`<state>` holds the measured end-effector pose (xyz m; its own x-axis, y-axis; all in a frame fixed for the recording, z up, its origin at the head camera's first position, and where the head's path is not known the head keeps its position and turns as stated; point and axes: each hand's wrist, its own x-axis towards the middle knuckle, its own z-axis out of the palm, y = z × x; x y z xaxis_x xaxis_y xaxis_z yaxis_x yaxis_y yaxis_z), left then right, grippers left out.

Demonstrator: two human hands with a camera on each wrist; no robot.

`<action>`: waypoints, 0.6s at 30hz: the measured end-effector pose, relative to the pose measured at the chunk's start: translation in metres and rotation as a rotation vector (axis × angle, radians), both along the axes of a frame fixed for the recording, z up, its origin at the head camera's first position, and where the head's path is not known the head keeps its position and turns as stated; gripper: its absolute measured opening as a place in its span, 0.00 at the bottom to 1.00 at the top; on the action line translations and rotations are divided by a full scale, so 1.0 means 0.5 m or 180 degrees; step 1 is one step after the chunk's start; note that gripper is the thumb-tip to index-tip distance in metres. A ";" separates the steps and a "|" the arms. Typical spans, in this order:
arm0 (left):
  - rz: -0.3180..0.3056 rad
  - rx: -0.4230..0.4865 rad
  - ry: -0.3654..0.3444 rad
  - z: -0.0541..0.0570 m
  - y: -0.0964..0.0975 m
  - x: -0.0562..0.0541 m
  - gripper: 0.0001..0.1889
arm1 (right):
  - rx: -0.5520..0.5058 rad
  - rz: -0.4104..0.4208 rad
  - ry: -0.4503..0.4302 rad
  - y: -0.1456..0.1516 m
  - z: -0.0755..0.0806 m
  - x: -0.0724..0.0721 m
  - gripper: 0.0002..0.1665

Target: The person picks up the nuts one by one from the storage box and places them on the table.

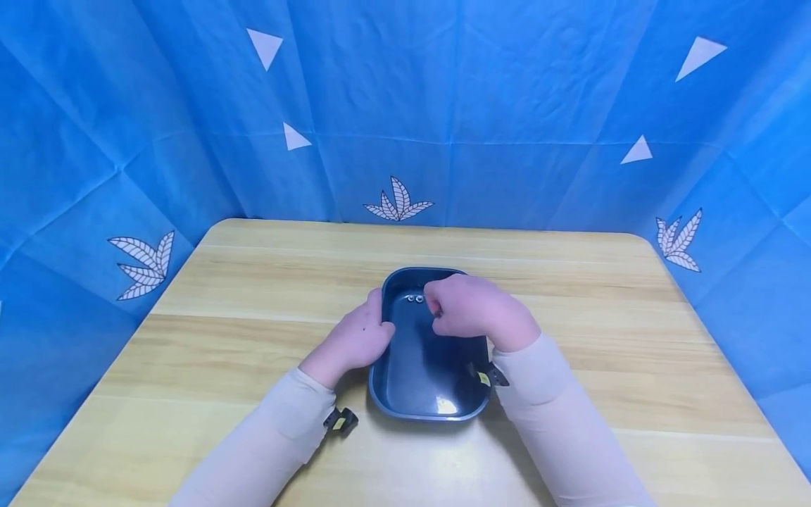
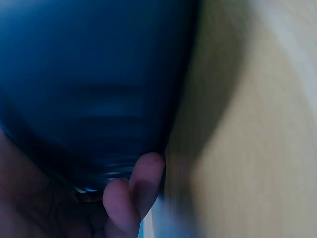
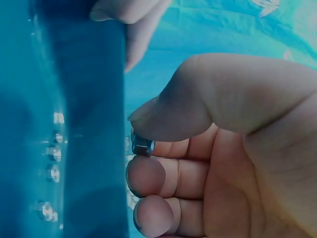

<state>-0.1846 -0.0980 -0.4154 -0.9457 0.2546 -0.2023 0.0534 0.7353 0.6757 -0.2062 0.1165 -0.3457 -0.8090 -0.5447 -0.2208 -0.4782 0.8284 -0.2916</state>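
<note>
A dark blue rectangular tray [image 1: 418,415] stands on the table. My left hand [image 1: 362,334] grips its left rim, the thumb over the edge. In the left wrist view fingers [image 2: 148,173] curl against the tray wall [image 2: 109,69]. Over the tray's far right part is my right hand [image 1: 478,310], its fingers bent. It pinches a small metal nut [image 3: 143,145] between thumb and fingers in the right wrist view. Several shiny nuts [image 1: 419,299] lie in a row along the tray's far end. More of that row shows in the right wrist view, and the right hand hides part of it from above.
The wooden table [image 1: 253,352] surrounds the tray. A blue curtain [image 1: 494,91] with white triangles and leaf prints hangs behind the table and at both sides. Each sleeve carries a small black wrist device [image 1: 341,421].
</note>
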 end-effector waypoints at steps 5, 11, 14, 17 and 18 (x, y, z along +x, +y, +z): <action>0.0016 0.0006 0.0010 0.000 0.001 0.000 0.36 | -0.0120 -0.0085 -0.0005 0.013 0.015 0.009 0.07; -0.0009 -0.0025 0.0061 -0.001 0.001 -0.001 0.35 | -0.0231 -0.0211 -0.0084 0.026 0.030 0.015 0.07; -0.0014 -0.0028 0.0087 -0.003 0.000 -0.001 0.35 | -0.0251 -0.0235 -0.0020 0.035 0.035 0.016 0.06; -0.0025 -0.0022 0.0139 -0.006 -0.001 -0.001 0.35 | -0.0264 -0.0229 0.0089 0.046 0.040 0.015 0.06; -0.0031 -0.0027 0.0159 -0.007 -0.002 -0.001 0.35 | -0.0272 -0.0231 0.0107 0.050 0.042 0.015 0.06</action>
<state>-0.1853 -0.0987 -0.4189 -0.9521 0.2622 -0.1571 0.0940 0.7402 0.6657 -0.1985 0.1413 -0.3249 -0.8532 -0.5002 -0.1480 -0.4287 0.8340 -0.3474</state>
